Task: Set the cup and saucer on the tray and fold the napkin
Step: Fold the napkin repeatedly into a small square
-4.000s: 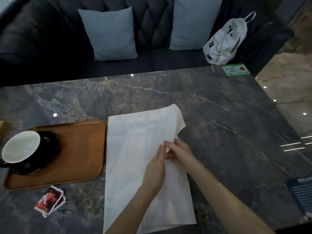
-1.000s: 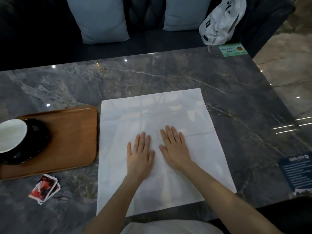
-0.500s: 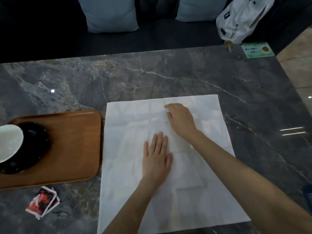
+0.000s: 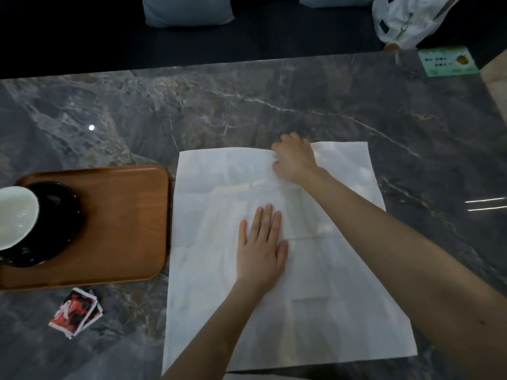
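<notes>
Right fingers: your right hand [image 4: 295, 157] sits at the napkin's far edge, fingers curled over it; they seem to pinch that edge, though the grip itself is hidden under the knuckles.
Left fingers: your left hand [image 4: 260, 248] lies flat, palm down, fingers straight and close together, pressing near the napkin's middle. It holds nothing.
Napkin: the napkin [image 4: 329, 283] is spread open on the desk [image 4: 247, 105], just beside the tray's right edge. Faint crease lines cross it, but no fold is in place.
Cup: the cup [image 4: 15, 218] stands on the saucer [image 4: 59, 215], partly cut off at the left of the view.
Tray: the tray [image 4: 123, 223] carries both at its left end; the rest of its wood is bare.
Done: cup and saucer look set on the tray, so that half appears finished.
Left: the whole fold. Judging by your hands, you are placed to bring the far edge toward you while the left palm anchors the sheet.
Nearby: a small stack of cards [image 4: 75, 312] lies on the desk in front of the tray, apart from the napkin.
</notes>
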